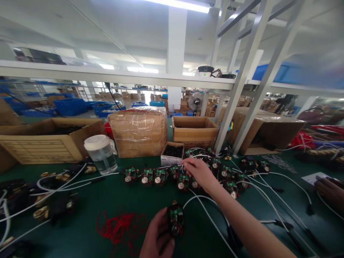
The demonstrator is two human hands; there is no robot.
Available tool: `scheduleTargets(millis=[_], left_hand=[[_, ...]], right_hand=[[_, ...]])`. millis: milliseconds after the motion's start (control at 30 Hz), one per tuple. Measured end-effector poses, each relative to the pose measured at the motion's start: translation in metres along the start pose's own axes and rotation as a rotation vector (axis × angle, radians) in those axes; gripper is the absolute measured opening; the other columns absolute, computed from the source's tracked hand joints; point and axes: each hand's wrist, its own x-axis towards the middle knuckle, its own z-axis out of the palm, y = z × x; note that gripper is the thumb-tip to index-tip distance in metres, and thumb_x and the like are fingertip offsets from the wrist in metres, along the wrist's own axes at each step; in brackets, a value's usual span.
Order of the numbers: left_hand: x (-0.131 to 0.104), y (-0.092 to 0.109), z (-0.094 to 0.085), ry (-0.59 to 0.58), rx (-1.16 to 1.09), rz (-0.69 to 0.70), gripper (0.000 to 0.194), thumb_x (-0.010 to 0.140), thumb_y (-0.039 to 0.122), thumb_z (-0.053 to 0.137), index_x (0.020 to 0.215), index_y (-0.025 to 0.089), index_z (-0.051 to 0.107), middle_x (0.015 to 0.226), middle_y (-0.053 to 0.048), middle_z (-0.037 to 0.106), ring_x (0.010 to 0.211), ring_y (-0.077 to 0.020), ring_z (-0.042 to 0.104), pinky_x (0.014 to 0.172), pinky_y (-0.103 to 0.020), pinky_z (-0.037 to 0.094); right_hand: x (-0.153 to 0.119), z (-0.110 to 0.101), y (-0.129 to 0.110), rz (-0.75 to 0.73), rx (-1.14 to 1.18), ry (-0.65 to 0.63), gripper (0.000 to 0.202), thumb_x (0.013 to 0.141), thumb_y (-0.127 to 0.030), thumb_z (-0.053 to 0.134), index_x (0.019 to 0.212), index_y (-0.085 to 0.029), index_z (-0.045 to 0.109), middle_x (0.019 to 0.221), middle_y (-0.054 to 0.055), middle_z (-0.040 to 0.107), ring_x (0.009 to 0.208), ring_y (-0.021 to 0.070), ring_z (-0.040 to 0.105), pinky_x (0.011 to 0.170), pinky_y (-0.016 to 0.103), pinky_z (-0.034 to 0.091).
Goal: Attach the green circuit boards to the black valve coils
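Near the front edge, my left hand point(158, 234) grips a black unit with a green circuit board point(176, 216), a brass fitting at its top and a white cable off its right side. My right hand point(197, 171) reaches over a row of similar units, its fingers pinched together by a white cable; whatever lies between the fingertips is too small to make out. Three more board units point(147, 176) stand left of it. A tangle of red wires point(119, 225) lies on the green table left of my left hand.
A small box of black parts point(172, 151) stands behind the row. Further left are a water jug point(100, 154) and a wrapped carton point(138, 132). Metal posts point(228, 118) rise at the right. Another person's hand point(329, 188) is at the far right edge.
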Motion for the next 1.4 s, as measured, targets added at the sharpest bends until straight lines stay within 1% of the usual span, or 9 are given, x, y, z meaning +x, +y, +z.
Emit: scheduleTargets(millis=[67, 133, 267, 433, 733, 900, 1067, 1233, 1400], left_hand=[[-0.002, 0.008, 0.003, -0.006, 0.04, 0.019, 0.072, 0.068, 0.028, 0.07, 0.138, 0.024, 0.053, 0.12, -0.01, 0.066, 0.104, -0.0252, 0.069, 0.087, -0.035, 0.061], [-0.003, 0.015, 0.006, -0.011, 0.09, 0.051, 0.074, 0.069, 0.028, 0.07, 0.141, 0.026, 0.052, 0.122, -0.01, 0.065, 0.103, -0.0258, 0.069, 0.085, -0.036, 0.062], [-0.004, 0.025, 0.014, 0.005, 0.214, 0.137, 0.062, 0.072, 0.026, 0.068, 0.134, 0.03, 0.061, 0.119, -0.008, 0.065, 0.101, -0.0254, 0.068, 0.082, -0.036, 0.061], [-0.005, 0.028, 0.016, 0.019, 0.269, 0.175, 0.055, 0.074, 0.025, 0.067, 0.129, 0.031, 0.065, 0.113, -0.006, 0.067, 0.098, -0.0252, 0.068, 0.081, -0.036, 0.06], [-0.003, 0.028, 0.012, -0.008, 0.307, 0.163, 0.058, 0.072, 0.019, 0.064, 0.128, 0.034, 0.066, 0.113, -0.003, 0.068, 0.091, -0.0236, 0.07, 0.084, -0.036, 0.059], [-0.002, 0.026, 0.01, -0.047, 0.371, 0.165, 0.067, 0.069, 0.012, 0.064, 0.131, 0.035, 0.062, 0.117, -0.002, 0.067, 0.097, -0.0231, 0.07, 0.089, -0.037, 0.058], [0.002, 0.028, 0.006, -0.108, 0.469, 0.193, 0.063, 0.075, 0.01, 0.058, 0.133, 0.035, 0.059, 0.122, -0.002, 0.065, 0.108, -0.0213, 0.068, 0.095, -0.037, 0.058], [0.005, 0.034, 0.007, -0.048, 0.504, 0.269, 0.06, 0.073, 0.005, 0.058, 0.124, 0.035, 0.063, 0.131, 0.0, 0.062, 0.123, -0.022, 0.062, 0.109, -0.041, 0.051], [0.006, 0.039, 0.009, -0.048, 0.482, 0.288, 0.06, 0.069, 0.002, 0.058, 0.121, 0.032, 0.065, 0.131, 0.0, 0.065, 0.125, -0.0223, 0.063, 0.111, -0.042, 0.049]], right_hand=[[-0.05, 0.002, 0.009, 0.021, 0.111, -0.027, 0.031, 0.094, -0.031, 0.047, 0.107, -0.019, 0.072, 0.083, 0.002, 0.07, 0.067, 0.0145, 0.064, 0.06, 0.026, 0.05], [-0.091, 0.01, 0.021, 0.116, 0.439, -0.075, 0.027, 0.088, -0.035, 0.059, 0.105, -0.019, 0.073, 0.082, 0.002, 0.071, 0.065, 0.014, 0.062, 0.062, 0.027, 0.05], [-0.133, 0.038, 0.038, 0.224, 0.776, -0.067, 0.034, 0.078, -0.036, 0.075, 0.106, -0.02, 0.065, 0.077, 0.001, 0.07, 0.059, 0.0133, 0.061, 0.057, 0.026, 0.047], [-0.139, 0.06, 0.043, 0.255, 0.869, -0.08, 0.037, 0.07, -0.041, 0.085, 0.087, -0.019, 0.06, 0.076, 0.003, 0.073, 0.056, 0.0128, 0.061, 0.056, 0.025, 0.045], [-0.142, 0.065, 0.06, 0.235, 0.784, -0.097, 0.03, 0.077, -0.04, 0.082, 0.09, -0.02, 0.063, 0.081, 0.003, 0.074, 0.062, 0.0146, 0.064, 0.06, 0.027, 0.047], [-0.142, 0.061, 0.05, 0.212, 0.631, 0.004, 0.025, 0.078, -0.04, 0.079, 0.084, -0.02, 0.067, 0.072, 0.0, 0.066, 0.064, 0.0163, 0.062, 0.062, 0.027, 0.047], [-0.142, 0.06, 0.035, 0.155, 0.503, 0.067, 0.014, 0.079, -0.033, 0.075, 0.08, -0.02, 0.07, 0.075, 0.0, 0.065, 0.07, 0.0177, 0.06, 0.065, 0.027, 0.047], [-0.148, 0.07, 0.03, 0.156, 0.522, 0.135, 0.016, 0.08, -0.035, 0.073, 0.075, -0.02, 0.068, 0.071, 0.0, 0.062, 0.067, 0.0182, 0.058, 0.063, 0.027, 0.046], [-0.151, 0.082, 0.028, 0.158, 0.61, 0.223, 0.019, 0.081, -0.038, 0.073, 0.074, -0.02, 0.067, 0.071, 0.0, 0.061, 0.068, 0.0185, 0.057, 0.065, 0.028, 0.046]])
